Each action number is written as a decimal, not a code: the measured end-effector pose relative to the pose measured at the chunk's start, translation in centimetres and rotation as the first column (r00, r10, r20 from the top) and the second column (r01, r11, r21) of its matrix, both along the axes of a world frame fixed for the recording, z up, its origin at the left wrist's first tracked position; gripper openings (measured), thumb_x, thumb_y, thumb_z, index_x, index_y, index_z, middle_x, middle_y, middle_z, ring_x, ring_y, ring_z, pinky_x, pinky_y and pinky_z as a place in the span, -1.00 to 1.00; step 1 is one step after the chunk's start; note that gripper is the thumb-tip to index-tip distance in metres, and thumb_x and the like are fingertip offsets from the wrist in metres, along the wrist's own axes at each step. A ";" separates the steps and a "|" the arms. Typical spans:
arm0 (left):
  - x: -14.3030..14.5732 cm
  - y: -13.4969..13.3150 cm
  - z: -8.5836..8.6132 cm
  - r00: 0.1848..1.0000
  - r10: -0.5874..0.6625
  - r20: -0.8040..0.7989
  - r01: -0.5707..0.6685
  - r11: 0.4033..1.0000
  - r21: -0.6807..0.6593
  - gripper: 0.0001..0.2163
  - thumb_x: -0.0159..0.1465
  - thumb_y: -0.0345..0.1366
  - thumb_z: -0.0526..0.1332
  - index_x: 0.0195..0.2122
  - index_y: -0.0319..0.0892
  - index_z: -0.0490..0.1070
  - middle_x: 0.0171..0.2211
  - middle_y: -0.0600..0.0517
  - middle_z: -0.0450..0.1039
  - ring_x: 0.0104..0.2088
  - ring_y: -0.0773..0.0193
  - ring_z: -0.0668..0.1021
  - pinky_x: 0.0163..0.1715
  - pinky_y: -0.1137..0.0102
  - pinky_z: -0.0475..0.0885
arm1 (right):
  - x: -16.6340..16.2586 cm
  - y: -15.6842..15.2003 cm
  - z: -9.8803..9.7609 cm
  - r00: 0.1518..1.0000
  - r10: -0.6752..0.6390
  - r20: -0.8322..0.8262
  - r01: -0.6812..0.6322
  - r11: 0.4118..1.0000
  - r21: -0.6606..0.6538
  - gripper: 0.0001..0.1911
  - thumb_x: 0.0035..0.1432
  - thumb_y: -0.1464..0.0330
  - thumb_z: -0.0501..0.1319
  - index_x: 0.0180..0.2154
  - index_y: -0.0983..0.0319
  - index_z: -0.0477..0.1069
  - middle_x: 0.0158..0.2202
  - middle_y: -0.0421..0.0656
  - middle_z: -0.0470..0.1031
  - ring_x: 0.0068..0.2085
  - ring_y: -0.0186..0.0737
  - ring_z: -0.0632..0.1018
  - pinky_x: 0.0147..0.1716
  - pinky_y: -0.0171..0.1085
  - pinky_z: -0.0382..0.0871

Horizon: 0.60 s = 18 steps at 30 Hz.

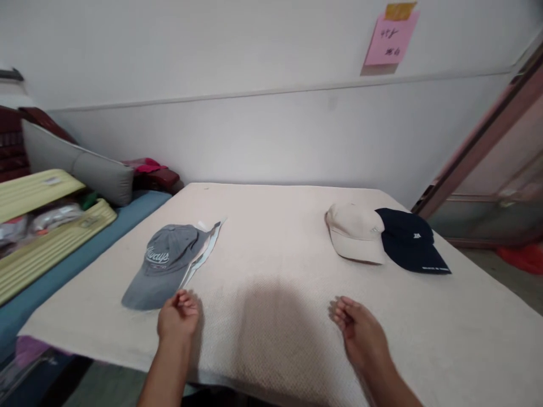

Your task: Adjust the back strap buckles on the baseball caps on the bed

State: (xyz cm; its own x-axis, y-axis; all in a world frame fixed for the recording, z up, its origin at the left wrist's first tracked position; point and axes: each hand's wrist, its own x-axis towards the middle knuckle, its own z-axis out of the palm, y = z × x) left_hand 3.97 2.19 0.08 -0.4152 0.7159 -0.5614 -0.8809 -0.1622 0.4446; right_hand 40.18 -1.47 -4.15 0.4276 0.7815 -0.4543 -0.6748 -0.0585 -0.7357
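Observation:
My left hand (179, 314) rests near the table's front left with its fingers curled in, and nothing shows in it. Just beyond it lies a grey baseball cap (169, 254) with white lettering, its brim pointing to the front left. Pale blue and white edges (203, 257) stick out from under that cap; what they belong to is hidden. My right hand (360, 328) is over the front right part, fingers also curled and apparently holding nothing. Farther off on that side, a beige cap (354, 229) lies against a navy cap (409, 237), which has small white marks.
A cream cloth covers the table (271, 226), which meets a white wall (271, 135). A pink note (391, 39) is taped up there. At left are a grey cushion (80, 161) and a yellow plastic container (55, 243) on a blue surface. A red item (524, 257) lies at far right.

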 end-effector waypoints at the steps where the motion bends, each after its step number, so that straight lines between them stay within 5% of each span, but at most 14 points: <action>1: -0.9 -0.3 -0.1 0.999 0.042 -0.020 -0.042 0.999 -0.014 -0.78 0.07 -0.65 -0.08 -0.54 -0.22 0.18 -0.70 0.17 0.19 -0.79 0.53 0.28 -0.82 0.66 0.17 | -1.5 -0.2 -0.1 1.000 0.008 0.026 -0.009 0.999 0.043 -0.82 -0.16 0.52 0.28 -0.40 0.31 0.39 -0.54 -0.17 0.46 -0.53 -0.37 0.47 -0.52 -0.43 0.44; 9: -4.5 -2.0 -1.6 0.978 0.149 -0.144 -0.158 0.986 -0.053 -0.80 -0.01 -0.65 -0.04 -0.60 -0.21 0.12 -0.71 0.19 0.13 -0.78 0.53 0.27 -0.79 0.65 0.13 | -4.9 1.6 -0.2 0.938 0.337 0.086 -0.340 0.940 0.032 -0.79 -0.17 0.46 0.31 -0.37 0.30 0.41 -0.49 -0.15 0.47 -0.51 -0.37 0.45 -0.53 -0.39 0.36; 18: -5.2 -2.3 -2.2 0.965 0.141 -0.221 -0.159 0.985 -0.066 -0.82 0.05 -0.60 -0.01 -0.60 -0.21 0.13 -0.71 0.19 0.12 -0.78 0.53 0.24 -0.78 0.65 0.12 | -7.7 1.5 0.3 0.870 0.467 0.156 -0.467 0.883 -0.041 -0.87 -0.13 0.43 0.21 -0.41 0.25 0.40 -0.53 -0.19 0.43 -0.56 -0.36 0.41 -0.60 -0.38 0.24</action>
